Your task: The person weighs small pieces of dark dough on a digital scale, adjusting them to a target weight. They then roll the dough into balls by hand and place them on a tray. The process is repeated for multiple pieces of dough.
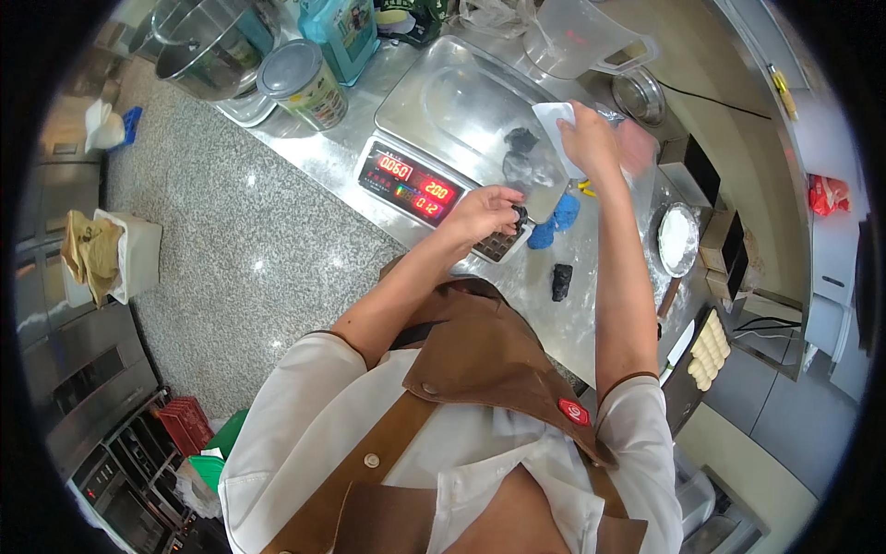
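In my right hand (pixel 592 142) is a flat white dough scraper (pixel 559 135), raised by the right side of the scale's metal pan (pixel 457 90). My left hand (pixel 484 215) is over the front edge of the digital scale, its fingers pinching a small black lump (pixel 520 217), partly hidden by the fingers. On the pan lies another black dough-like piece (pixel 521 140), with a dull smear or reflection below it. The scale's red display (pixel 413 183) is lit, and its keypad (pixel 500 244) is partly covered by my left hand. A short black log (pixel 561 282) rests on the steel table.
Blue lumpy items (pixel 554 221) touch the scale's right side. A bowl of white powder (pixel 678 239), a knife (pixel 680 350) and a tray of pale dough pieces (pixel 709 350) are at right. Behind stand a plastic measuring jug (pixel 578 41), a lidded canister (pixel 304 83) and a steel bowl (pixel 208 55).
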Available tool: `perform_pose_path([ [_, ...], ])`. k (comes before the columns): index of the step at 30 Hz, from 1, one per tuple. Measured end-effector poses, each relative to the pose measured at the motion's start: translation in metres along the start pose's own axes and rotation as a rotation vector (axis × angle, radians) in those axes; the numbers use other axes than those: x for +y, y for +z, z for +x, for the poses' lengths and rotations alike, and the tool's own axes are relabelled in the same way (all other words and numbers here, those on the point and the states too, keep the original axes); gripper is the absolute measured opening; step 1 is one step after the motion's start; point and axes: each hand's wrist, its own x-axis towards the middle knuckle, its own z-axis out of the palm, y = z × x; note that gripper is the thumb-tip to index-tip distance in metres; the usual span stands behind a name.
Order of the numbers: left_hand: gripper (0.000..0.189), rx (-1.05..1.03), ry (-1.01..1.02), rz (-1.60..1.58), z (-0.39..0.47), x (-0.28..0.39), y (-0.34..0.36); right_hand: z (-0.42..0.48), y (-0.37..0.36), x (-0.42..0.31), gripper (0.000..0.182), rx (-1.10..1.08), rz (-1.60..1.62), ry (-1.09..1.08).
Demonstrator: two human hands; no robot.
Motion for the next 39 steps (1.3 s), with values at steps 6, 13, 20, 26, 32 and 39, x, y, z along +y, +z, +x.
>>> perform_pose_path([
  [6, 0.033, 0.004, 0.012, -0.031, -0.006, 0.004, 0.007, -0.002, -0.003, -0.014, 0.042, 0.05, -0.024, -0.013],
  [13, 0.032, -0.03, -0.021, 0.003, -0.009, -0.005, 0.005, -0.002, -0.005, -0.013, 0.041, 0.047, -0.063, -0.045],
  [20, 0.037, -0.029, -0.013, -0.014, -0.003, -0.007, 0.005, -0.003, -0.005, -0.022, 0.038, 0.022, -0.151, -0.074],
  [26, 0.046, 0.035, -0.025, -0.152, 0.03, 0.006, 0.004, -0.001, 0.02, -0.016, 0.031, -0.041, -0.174, -0.257],
  [32, 0.048, 0.1, 0.095, 0.082, 0.039, 0.004, 0.011, -0.037, 0.006, -0.008, 0.025, -0.127, -0.103, -0.211],
  [39, 0.038, -0.035, 0.243, 0.428, -0.008, 0.004, 0.053, -0.163, -0.007, 0.02, 0.024, 0.189, 0.368, -0.018],
])
